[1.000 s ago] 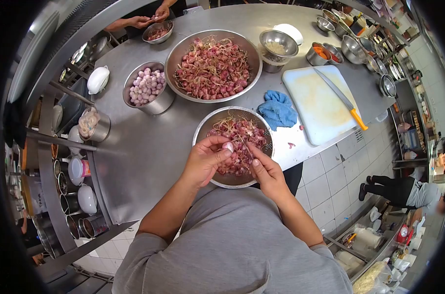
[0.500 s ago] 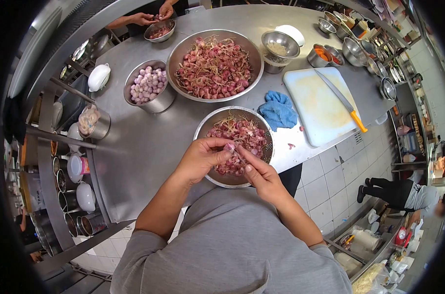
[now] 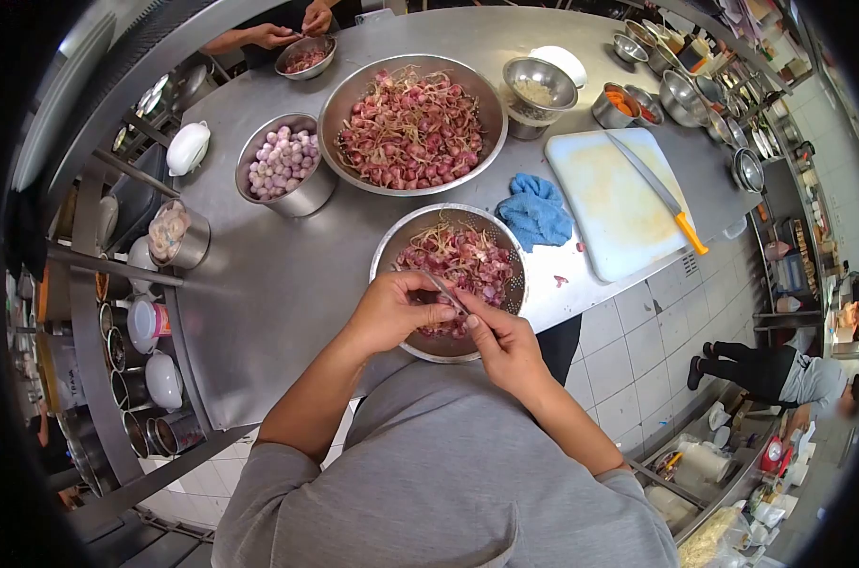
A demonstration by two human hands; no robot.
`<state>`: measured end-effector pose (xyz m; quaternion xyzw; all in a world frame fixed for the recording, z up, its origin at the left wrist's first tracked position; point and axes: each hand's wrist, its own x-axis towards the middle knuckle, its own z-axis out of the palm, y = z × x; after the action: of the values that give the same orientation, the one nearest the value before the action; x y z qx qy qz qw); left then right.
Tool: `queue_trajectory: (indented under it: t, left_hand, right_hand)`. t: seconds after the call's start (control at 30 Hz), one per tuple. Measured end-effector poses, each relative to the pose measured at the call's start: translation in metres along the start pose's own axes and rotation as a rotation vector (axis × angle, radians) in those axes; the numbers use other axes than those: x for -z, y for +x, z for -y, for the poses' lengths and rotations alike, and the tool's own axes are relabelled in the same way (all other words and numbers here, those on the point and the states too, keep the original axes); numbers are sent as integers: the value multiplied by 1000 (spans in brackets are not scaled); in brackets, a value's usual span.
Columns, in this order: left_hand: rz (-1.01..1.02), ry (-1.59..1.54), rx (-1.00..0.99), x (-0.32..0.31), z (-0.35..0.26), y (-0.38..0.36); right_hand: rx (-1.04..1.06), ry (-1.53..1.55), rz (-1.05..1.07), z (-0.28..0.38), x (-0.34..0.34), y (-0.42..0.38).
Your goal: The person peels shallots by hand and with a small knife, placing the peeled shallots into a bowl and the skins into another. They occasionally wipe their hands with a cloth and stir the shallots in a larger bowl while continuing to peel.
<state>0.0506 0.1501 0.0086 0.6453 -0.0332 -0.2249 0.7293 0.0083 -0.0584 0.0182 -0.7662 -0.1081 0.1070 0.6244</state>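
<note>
Both hands meet over the near part of a perforated metal colander (image 3: pixel 384 257) that contains red shallots and loose skins (image 3: pixel 458 256). My left hand (image 3: pixel 391 308) has thumb and fingers closed in a pinch; what lies between their tips is too small to make out. A thin blade, apparently a small knife (image 3: pixel 447 292), slants between the two hands. My right hand (image 3: pixel 505 346) is closed around its handle end, which the fingers hide. Just beyond the colander stands a wide metal bowl (image 3: pixel 330 142) heaped with unpeeled, rooty shallots (image 3: pixel 410 128).
Left of the big bowl is a metal pot (image 3: pixel 301 201) of peeled shallots (image 3: pixel 283 163). A blue cloth (image 3: pixel 535 213) lies beside a white cutting board (image 3: pixel 604 222) bearing an orange-handled knife (image 3: pixel 671 208). Across the table, another person's hands (image 3: pixel 292 28) work over a small bowl (image 3: pixel 306 62).
The pale shallot visible at my left fingertips earlier no longer shows. My fingertips have come a little lower and closer together, and the blade shows more plainly between them.
</note>
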Motion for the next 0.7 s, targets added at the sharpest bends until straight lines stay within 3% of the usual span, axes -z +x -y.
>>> queue_trajectory:
  t: [0.03, 0.1, 0.23, 0.43, 0.5, 0.7]
  left_hand:
    - [8, -16, -3, 1, 1, 1]
    - [0, -37, -9, 0, 1, 0]
    - [37, -154, 43, 1, -1, -1]
    - [-23, -300, 65, 0, 0, -2]
    - [-26, -360, 78, -1, -1, -2]
    - [38, -540, 94, -12, 2, 0]
  right_hand:
    - [0, -1, -2, -6, -1, 1]
    - [-103, 301, -11, -16, -4, 1]
    - [-292, 455, 9, -20, -1, 0]
    - [-260, 427, -71, -22, 2, 4]
    - [62, 118, -115, -14, -2, 4]
    - [34, 97, -3, -7, -3, -1]
